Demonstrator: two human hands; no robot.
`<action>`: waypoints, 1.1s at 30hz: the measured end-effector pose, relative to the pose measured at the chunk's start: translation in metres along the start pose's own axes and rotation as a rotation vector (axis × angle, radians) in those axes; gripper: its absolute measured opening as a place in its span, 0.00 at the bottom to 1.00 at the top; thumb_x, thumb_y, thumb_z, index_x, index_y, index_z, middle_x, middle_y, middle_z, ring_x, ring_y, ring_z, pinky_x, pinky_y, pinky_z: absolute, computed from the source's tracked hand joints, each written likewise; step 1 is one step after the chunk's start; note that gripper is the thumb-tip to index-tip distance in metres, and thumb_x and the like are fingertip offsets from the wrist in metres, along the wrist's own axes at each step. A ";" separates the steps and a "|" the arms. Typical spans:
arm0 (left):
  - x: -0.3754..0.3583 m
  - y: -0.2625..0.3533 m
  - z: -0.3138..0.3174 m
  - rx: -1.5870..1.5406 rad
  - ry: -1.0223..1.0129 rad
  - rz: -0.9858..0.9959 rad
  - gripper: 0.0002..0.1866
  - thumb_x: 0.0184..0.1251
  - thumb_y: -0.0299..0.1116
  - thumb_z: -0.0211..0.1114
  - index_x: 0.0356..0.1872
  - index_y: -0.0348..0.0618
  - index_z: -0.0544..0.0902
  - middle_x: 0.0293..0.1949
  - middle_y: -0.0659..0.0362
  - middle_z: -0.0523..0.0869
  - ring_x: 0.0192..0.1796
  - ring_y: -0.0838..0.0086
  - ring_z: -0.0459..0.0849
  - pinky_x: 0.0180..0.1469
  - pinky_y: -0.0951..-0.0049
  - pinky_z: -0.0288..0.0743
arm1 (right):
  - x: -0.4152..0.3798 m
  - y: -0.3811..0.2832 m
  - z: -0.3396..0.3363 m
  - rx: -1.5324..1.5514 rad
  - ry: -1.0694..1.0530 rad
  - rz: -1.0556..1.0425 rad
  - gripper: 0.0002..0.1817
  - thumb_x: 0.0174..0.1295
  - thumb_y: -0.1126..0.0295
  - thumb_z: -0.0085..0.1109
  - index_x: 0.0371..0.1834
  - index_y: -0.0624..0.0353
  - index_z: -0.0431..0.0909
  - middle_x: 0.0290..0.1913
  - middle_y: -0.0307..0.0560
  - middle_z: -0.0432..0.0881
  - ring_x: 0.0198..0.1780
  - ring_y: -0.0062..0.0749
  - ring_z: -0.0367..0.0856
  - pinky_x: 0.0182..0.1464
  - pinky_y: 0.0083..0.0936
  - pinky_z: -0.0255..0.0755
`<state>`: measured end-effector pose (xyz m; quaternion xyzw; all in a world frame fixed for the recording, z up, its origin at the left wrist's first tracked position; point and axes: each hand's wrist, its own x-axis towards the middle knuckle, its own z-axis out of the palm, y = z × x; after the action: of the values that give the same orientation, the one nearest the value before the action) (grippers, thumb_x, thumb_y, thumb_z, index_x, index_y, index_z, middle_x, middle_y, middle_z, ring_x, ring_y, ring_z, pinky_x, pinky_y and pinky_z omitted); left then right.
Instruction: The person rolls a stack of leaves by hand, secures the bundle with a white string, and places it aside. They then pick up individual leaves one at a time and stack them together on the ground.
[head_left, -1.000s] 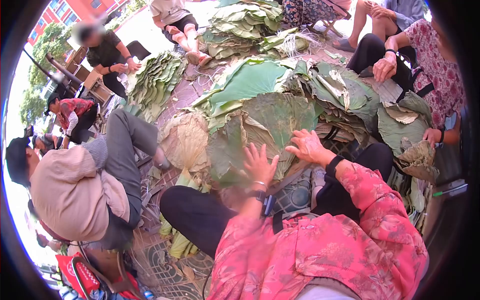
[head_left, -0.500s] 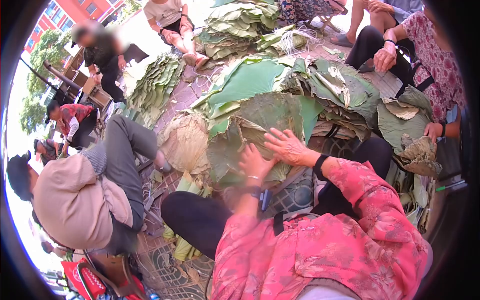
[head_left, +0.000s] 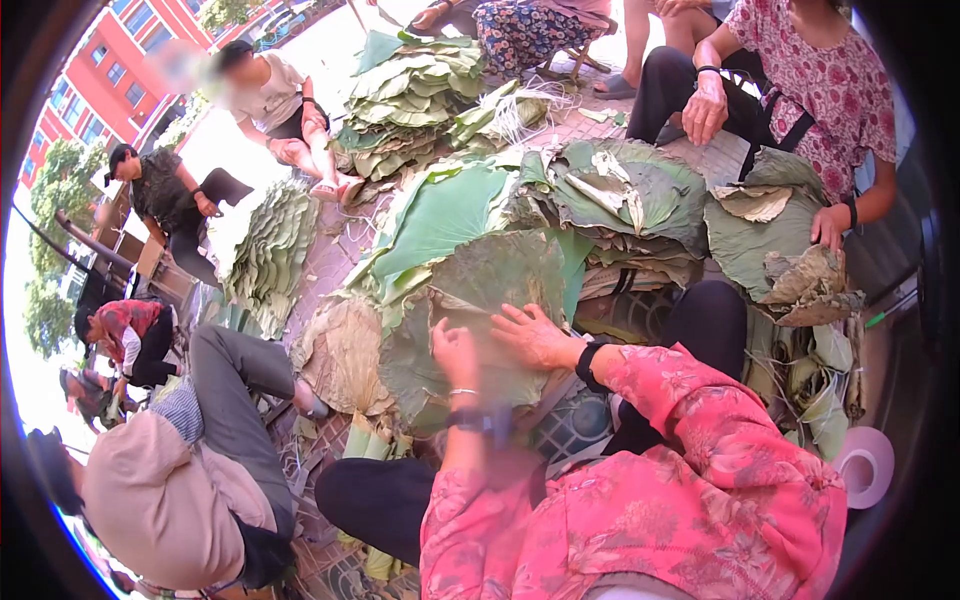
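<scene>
Up close, I have my left hand and right hand spread flat on the big lotus leaf over my lap. It looks light, limp, tear-prone; I'd grip its rim. Beyond lies the leaf pile.

I see a dull, papery, wrinkled lotus leaf, matt and veined; a smoother, fresher green leaf behind it; my sleeve is soft floral cloth.
</scene>
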<state>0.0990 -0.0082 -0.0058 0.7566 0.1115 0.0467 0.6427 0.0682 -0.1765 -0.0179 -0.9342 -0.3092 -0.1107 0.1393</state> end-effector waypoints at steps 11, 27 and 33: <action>0.013 -0.025 0.020 1.118 0.113 0.409 0.28 0.58 0.47 0.58 0.58 0.47 0.67 0.57 0.50 0.68 0.61 0.56 0.62 0.57 0.47 0.55 | -0.001 -0.001 0.003 0.020 -0.032 0.037 0.25 0.55 0.59 0.52 0.56 0.55 0.67 0.64 0.50 0.61 0.67 0.45 0.54 0.60 0.49 0.51; 0.030 -0.018 0.031 1.237 -0.076 0.382 0.34 0.58 0.53 0.54 0.66 0.62 0.57 0.66 0.51 0.57 0.69 0.49 0.48 0.58 0.32 0.45 | 0.001 0.000 0.010 -0.006 -0.023 0.038 0.28 0.55 0.59 0.52 0.59 0.55 0.62 0.63 0.50 0.60 0.67 0.44 0.54 0.59 0.48 0.51; 0.036 -0.001 0.022 1.132 -0.107 0.195 0.39 0.46 0.62 0.60 0.61 0.55 0.67 0.60 0.51 0.67 0.67 0.51 0.55 0.59 0.33 0.44 | -0.001 0.002 0.010 0.013 -0.023 0.051 0.27 0.55 0.59 0.52 0.58 0.56 0.64 0.64 0.50 0.59 0.67 0.44 0.54 0.60 0.47 0.50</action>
<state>0.1381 -0.0209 -0.0134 0.9907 0.0163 0.0005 0.1350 0.0699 -0.1758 -0.0277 -0.9420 -0.2876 -0.0945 0.1446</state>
